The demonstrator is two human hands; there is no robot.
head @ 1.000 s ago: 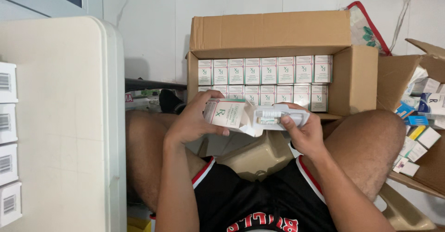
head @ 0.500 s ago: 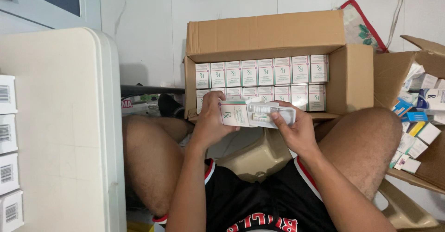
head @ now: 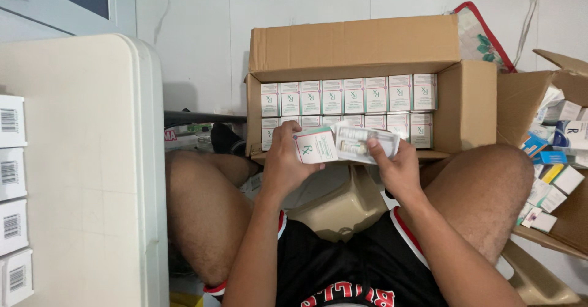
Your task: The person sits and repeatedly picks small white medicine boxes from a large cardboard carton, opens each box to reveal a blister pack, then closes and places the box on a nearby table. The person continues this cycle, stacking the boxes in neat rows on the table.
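My left hand [head: 285,163] grips a small white and green carton [head: 315,145] by its left end. My right hand [head: 395,169] holds a clear plastic insert with vials [head: 361,143] that sticks out of the carton's right end. Both hands hover just in front of an open cardboard box [head: 468,108] on the floor. Inside it stand two rows of several matching white and green cartons [head: 343,95]. My bare knees spread to either side of the hands.
A white table [head: 73,172] fills the left, with white labelled boxes [head: 12,178] along its left edge. A second open cardboard box [head: 566,221] at the right holds mixed small packages [head: 554,160]. A tan plastic stool [head: 343,209] shows between my legs.
The view has shifted so the box sits lower and more to the right. My hands have drawn slightly closer together, keeping hold of the carton and its insert.
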